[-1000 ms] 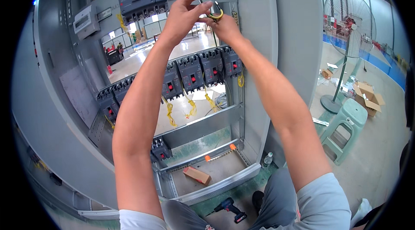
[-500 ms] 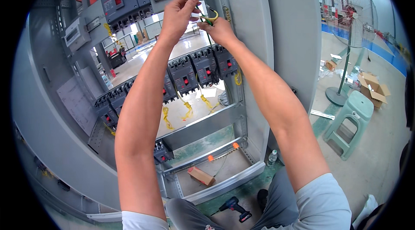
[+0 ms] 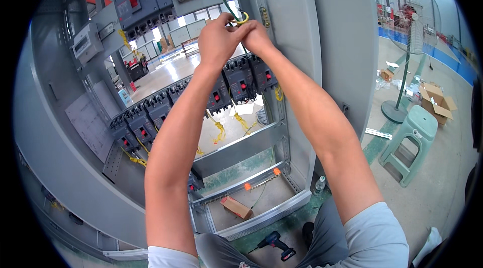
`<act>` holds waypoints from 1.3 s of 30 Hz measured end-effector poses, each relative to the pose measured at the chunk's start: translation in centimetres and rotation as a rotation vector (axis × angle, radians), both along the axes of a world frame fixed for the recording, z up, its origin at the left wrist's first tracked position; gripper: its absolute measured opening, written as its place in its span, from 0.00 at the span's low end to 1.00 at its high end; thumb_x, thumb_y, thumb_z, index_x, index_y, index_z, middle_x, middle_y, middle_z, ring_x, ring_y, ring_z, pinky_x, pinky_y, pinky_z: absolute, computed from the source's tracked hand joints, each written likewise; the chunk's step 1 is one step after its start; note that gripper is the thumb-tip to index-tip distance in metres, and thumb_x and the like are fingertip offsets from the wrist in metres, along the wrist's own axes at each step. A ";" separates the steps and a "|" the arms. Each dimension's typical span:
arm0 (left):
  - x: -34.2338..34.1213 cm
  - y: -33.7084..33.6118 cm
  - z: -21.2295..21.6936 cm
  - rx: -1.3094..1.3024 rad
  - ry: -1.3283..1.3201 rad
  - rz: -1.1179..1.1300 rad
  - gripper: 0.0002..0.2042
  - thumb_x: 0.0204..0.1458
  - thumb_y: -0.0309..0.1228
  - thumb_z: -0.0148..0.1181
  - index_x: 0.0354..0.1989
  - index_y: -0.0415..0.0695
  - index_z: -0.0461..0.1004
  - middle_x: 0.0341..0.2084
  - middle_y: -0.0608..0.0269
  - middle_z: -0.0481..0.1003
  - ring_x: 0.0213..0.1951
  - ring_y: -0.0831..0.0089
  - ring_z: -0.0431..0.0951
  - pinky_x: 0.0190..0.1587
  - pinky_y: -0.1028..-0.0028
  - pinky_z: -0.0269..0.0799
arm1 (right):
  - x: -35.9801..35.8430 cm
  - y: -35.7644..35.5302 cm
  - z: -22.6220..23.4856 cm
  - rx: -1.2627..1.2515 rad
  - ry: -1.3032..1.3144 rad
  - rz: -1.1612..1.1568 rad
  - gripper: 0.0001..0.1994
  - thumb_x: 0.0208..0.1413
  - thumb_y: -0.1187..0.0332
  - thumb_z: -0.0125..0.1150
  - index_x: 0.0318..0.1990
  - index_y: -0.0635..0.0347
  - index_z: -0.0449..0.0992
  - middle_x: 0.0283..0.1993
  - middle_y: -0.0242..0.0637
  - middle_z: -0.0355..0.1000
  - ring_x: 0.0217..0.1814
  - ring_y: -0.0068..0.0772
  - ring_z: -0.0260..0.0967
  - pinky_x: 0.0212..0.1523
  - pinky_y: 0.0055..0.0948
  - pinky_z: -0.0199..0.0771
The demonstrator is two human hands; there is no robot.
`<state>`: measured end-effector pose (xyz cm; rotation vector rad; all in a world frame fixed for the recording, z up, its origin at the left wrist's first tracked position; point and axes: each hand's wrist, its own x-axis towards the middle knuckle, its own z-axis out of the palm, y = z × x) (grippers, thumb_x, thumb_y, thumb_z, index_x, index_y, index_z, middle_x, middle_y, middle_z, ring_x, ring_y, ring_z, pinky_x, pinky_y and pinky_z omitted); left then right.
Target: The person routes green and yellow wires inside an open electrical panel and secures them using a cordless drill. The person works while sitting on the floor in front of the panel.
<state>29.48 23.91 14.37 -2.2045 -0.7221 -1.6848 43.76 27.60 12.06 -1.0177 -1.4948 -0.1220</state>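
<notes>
Evidently, you have the green-and-yellow wire pinched in both your left hand and your right hand, above the breaker row, fingertips partly hidden. A slack pinch could let its bend spring free. The cabinet side wall bounds your right; open room lies behind the wire.

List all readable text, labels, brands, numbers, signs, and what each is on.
None legible enough to quote.
Large dark-grey rectangular breaker: print too small.
Smaller dark-grey breakers with red switches: print too small.
White box-shaped meter: markings too small.
Pale rectangular sheet, left: faint marks, too blurred.
Green-and-yellow wire: no print visible.
</notes>
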 end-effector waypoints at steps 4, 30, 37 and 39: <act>0.2 0.6 -0.4 -0.021 -0.046 0.097 0.24 0.49 0.52 0.67 0.36 0.39 0.81 0.27 0.49 0.81 0.32 0.55 0.83 0.36 0.61 0.77 | -0.9 0.3 -0.2 -0.085 0.022 -0.044 0.18 0.58 0.58 0.59 0.39 0.68 0.82 0.35 0.56 0.79 0.41 0.55 0.78 0.40 0.44 0.76; -2.3 6.1 -0.3 -0.220 0.103 -0.171 0.21 0.62 0.41 0.57 0.52 0.34 0.76 0.41 0.50 0.81 0.44 0.65 0.79 0.50 0.68 0.71 | 4.5 -11.9 -8.4 -0.412 0.461 0.520 0.25 0.67 0.45 0.52 0.43 0.64 0.76 0.18 0.21 0.52 0.18 0.18 0.53 0.17 0.24 0.52; -0.9 7.6 -4.1 -0.264 0.175 -0.207 0.22 0.63 0.40 0.54 0.58 0.35 0.72 0.43 0.47 0.80 0.47 0.61 0.80 0.53 0.65 0.71 | 4.5 -12.2 -11.7 -0.461 0.515 0.442 0.21 0.66 0.49 0.54 0.37 0.62 0.75 0.18 0.23 0.57 0.15 0.18 0.56 0.15 0.25 0.57; -0.6 7.9 -4.4 -0.355 0.257 -0.144 0.22 0.63 0.39 0.55 0.58 0.34 0.72 0.44 0.50 0.80 0.47 0.65 0.79 0.53 0.67 0.70 | 4.3 -12.3 -12.1 -0.564 0.451 0.433 0.20 0.66 0.51 0.55 0.37 0.62 0.76 0.17 0.24 0.58 0.15 0.18 0.59 0.15 0.26 0.59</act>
